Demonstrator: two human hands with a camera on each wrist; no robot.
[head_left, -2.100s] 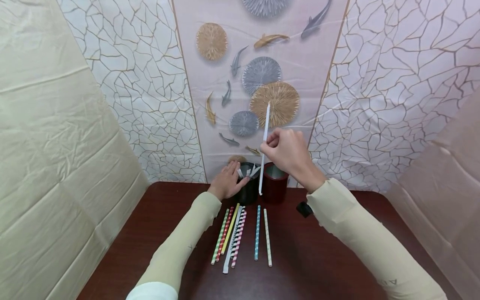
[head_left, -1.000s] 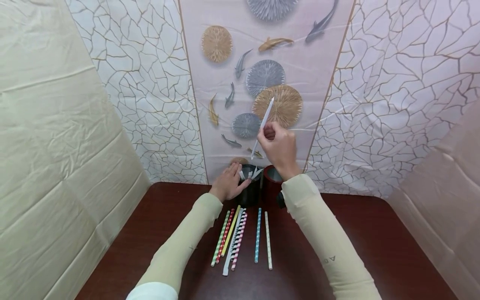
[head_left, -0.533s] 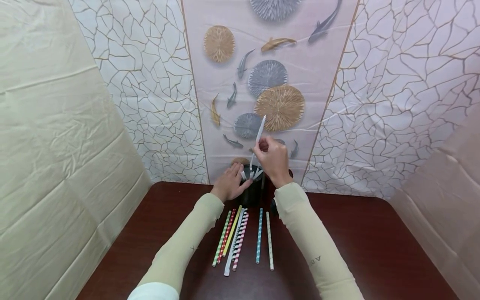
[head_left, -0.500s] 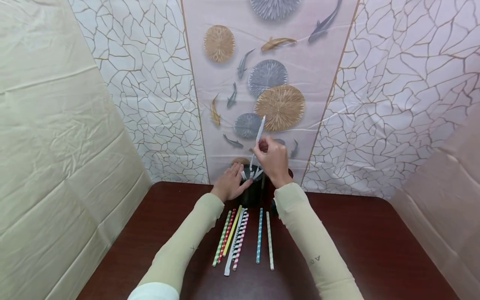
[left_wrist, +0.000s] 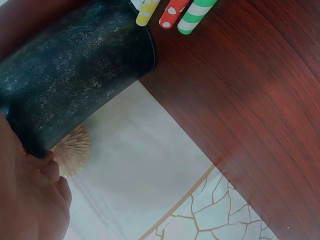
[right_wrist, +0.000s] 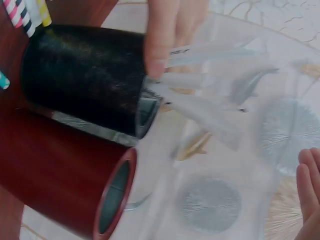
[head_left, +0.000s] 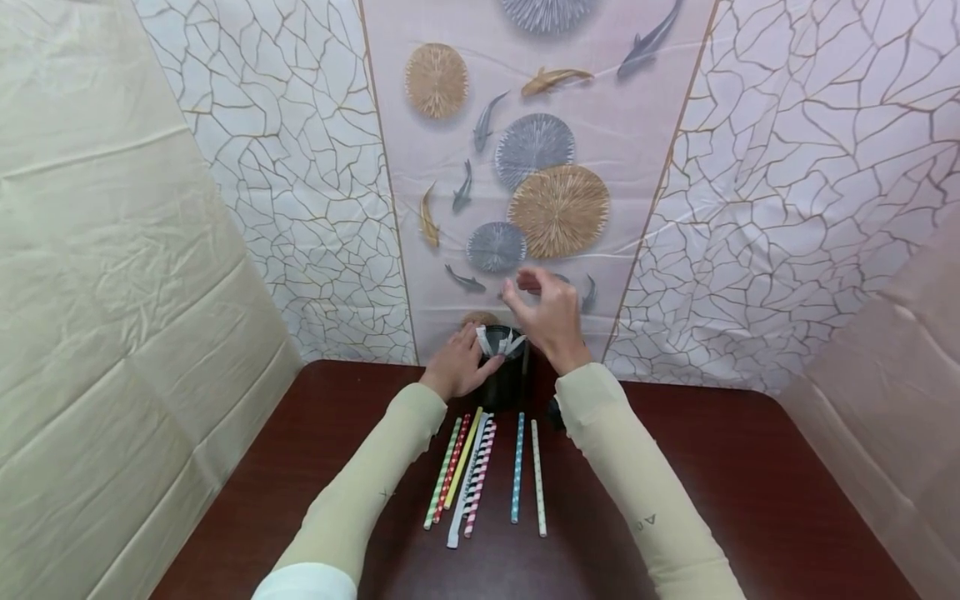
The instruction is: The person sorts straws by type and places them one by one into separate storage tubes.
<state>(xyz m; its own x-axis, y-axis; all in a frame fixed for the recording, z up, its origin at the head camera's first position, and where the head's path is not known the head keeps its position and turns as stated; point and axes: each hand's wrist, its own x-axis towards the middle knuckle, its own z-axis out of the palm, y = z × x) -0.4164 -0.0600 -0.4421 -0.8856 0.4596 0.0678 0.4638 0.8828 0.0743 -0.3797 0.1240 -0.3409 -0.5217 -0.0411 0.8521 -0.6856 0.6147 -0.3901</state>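
My left hand (head_left: 455, 367) holds the black cup (head_left: 501, 387) by its rim, with the thumb over the near side. Several white paper-wrapped straws (head_left: 511, 342) stand in that cup, fanned out above its mouth. My right hand (head_left: 551, 317) is raised just above and right of the cup, thumb and fingers apart, holding nothing. A dark red cup (right_wrist: 65, 170) stands beside the black one in the right wrist view; in the head view my right hand and forearm hide nearly all of it.
On the dark wood table (head_left: 675, 467) lie green (head_left: 442, 475), red (head_left: 453, 467), yellow (head_left: 463, 458), white-wrapped (head_left: 464, 496), black-striped and pink-striped (head_left: 480, 492) straws. Right of them lie a blue (head_left: 517, 467) and a pale dotted straw (head_left: 538, 479). A patterned cloth (head_left: 555, 208) hangs behind.
My right hand moved left from over the red cup to the black cup and let go of a white-wrapped straw, which went into it. My left hand stayed on the black cup.
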